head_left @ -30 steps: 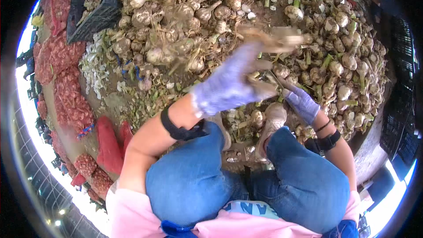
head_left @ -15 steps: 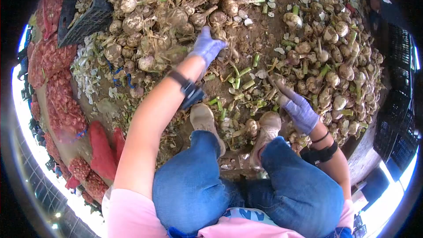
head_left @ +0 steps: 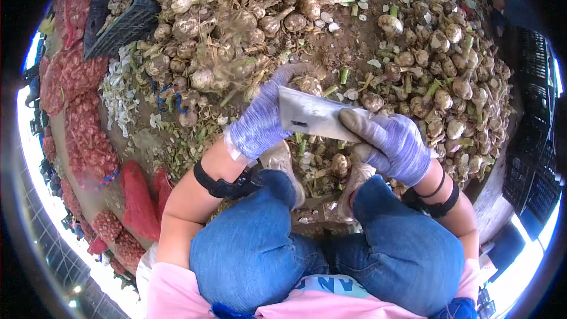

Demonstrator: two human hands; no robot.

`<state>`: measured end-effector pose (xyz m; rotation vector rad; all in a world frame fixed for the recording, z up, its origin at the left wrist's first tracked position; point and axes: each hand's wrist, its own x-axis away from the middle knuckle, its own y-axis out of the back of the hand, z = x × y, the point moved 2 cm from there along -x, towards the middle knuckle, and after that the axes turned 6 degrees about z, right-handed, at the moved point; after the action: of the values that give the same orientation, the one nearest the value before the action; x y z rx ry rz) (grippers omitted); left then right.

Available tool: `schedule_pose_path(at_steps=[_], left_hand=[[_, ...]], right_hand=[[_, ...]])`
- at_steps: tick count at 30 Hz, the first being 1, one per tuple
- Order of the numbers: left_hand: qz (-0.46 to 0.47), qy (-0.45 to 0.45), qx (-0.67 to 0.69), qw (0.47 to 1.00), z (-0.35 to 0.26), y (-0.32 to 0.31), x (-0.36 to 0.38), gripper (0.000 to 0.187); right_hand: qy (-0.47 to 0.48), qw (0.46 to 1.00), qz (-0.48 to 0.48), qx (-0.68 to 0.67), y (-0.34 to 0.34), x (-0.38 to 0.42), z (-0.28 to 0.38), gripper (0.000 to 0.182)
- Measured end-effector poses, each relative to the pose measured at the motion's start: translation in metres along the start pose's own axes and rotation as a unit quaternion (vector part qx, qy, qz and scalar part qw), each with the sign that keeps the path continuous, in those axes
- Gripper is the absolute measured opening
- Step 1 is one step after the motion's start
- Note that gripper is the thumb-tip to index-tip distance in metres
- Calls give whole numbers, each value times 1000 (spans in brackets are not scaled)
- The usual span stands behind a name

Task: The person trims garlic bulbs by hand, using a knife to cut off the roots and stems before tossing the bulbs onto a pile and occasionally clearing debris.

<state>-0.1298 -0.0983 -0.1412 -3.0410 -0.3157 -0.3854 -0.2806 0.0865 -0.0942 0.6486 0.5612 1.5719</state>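
My left hand [head_left: 260,119], in a purple knit glove, is closed around a soil-stained garlic bulb [head_left: 311,85]. Its fingers curl over the bulb, and part of it is hidden behind a blade. That blade belongs to a broad, pale metal knife [head_left: 322,114] with a small dark slot, which my right hand [head_left: 394,146] grips. The right glove is also purple, with dirty fingertips. The knife lies across the space between both hands, close in front of the left palm. Below are cut green stems and a loose garlic bulb [head_left: 339,165] between my shoes.
A large heap of untrimmed garlic [head_left: 236,26] lies ahead to the left. Another garlic pile [head_left: 446,85] is at the right. A black crate [head_left: 121,23] stands at upper left, near red mesh sacks [head_left: 88,136]. More black crates [head_left: 525,136] stand at far right.
My left hand has come back from the heap toward me with a garlic bulb. My right hand has raised the knife and turned it leftward, so its flat side now shows.
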Motion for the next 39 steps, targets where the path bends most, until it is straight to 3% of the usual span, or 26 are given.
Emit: schedule_pose_path(at_steps=[2, 3, 5, 13, 17, 20, 21, 24, 26, 28, 30, 31, 34, 35, 38, 39], left_hand=[[16, -24, -118, 993, -12, -3, 0, 70], [38, 29, 4, 999, -17, -7, 1, 60], [49, 66, 105, 991, -23, -15, 1, 64], [14, 50, 77, 996, -21, -28, 2, 81], [-40, 2, -35, 999, -23, -33, 5, 89], [-45, -39, -220, 974, -30, -33, 7, 88], [-43, -97, -219, 970, -30, -35, 8, 84], [-50, -157, -254, 953, -21, -40, 10, 74], [-45, -122, -238, 963, -27, -31, 15, 65], [-29, -154, -179, 971, -34, -28, 19, 64], [33, -77, -167, 982, -22, -25, 14, 70], [10, -135, -182, 974, -23, -27, 7, 54], [165, -246, -198, 934, -17, -21, -3, 36], [148, -265, -206, 930, -20, -23, -2, 27], [225, -281, -285, 888, -20, -22, -4, 27], [214, -295, -310, 878, -24, -26, -2, 28]], right_hand=[[24, 1000, -3, 8, 1, -6, 3, 59], [24, 1000, 10, 15, 1, -8, 3, 59], [42, 999, 6, 22, 4, -11, 8, 60], [43, 997, 59, 30, 4, -11, 20, 57], [52, 997, 44, 28, 2, -9, 18, 55], [91, 995, -46, 7, -9, -6, 2, 59], [84, 996, -33, 12, -11, -2, 1, 59], [76, 996, 16, 46, -16, 7, -6, 58], [-129, 982, -122, -71, -38, 32, -55, 56], [-360, 933, 6, -21, -27, 64, -99, 54], [-313, 947, -3, -67, -34, 69, -102, 55], [-287, 951, -2, -119, -32, 67, -95, 56], [-204, 931, 22, -303, -7, 44, -49, 60], [-181, 918, 36, -351, 1, 35, -34, 61], [-171, 899, 103, -390, 13, 27, -15, 62], [-179, 890, 124, -402, 16, 24, -11, 61]])
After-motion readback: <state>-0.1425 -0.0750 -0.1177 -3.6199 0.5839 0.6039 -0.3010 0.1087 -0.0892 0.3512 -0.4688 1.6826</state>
